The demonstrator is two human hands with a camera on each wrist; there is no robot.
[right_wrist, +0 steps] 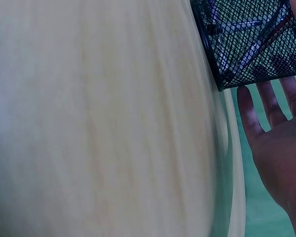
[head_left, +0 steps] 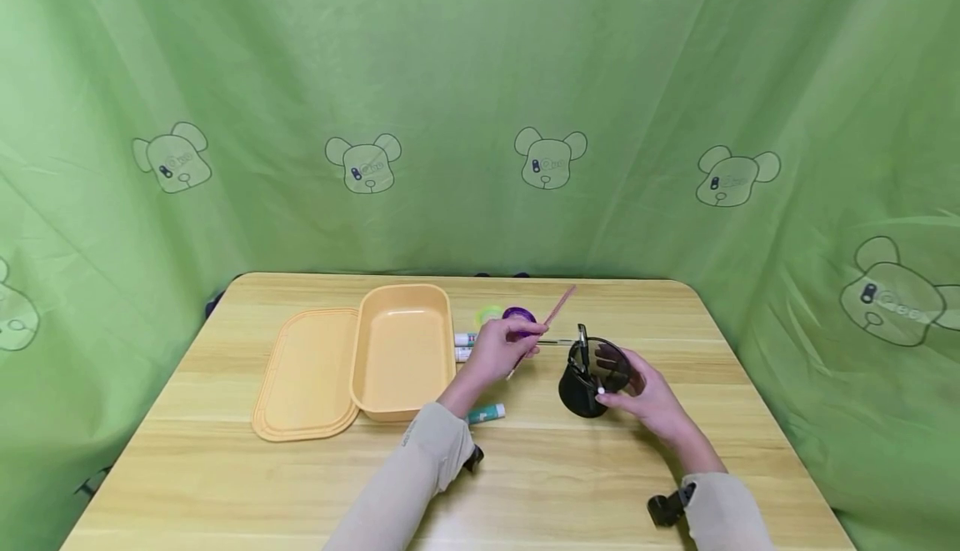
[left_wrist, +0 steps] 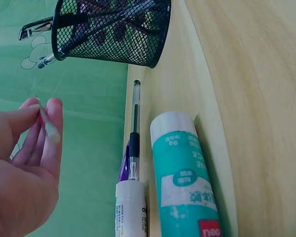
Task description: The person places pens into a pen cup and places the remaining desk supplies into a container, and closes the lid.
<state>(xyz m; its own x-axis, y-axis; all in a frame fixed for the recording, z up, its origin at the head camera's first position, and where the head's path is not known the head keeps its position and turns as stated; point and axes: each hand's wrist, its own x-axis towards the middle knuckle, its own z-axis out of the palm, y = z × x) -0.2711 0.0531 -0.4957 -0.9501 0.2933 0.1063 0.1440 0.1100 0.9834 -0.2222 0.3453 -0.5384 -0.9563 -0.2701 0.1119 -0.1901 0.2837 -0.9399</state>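
My left hand pinches a slim pink stick between thumb and fingers; its whitish end points toward the camera in the left wrist view. My right hand grips a black mesh pen holder from the right side, thumb at the rim and fingers around the wall. The holder leans, its mouth turned up and to the right. Several pens stand in it, some poking above the rim. Between the hands, a clear pen with a black grip lies on the table.
Left of the hands sits an open orange box, its lid beside it. A teal glue stick and white tubes lie by the box. Behind the left hand are a purple ring and a yellow-green ring.
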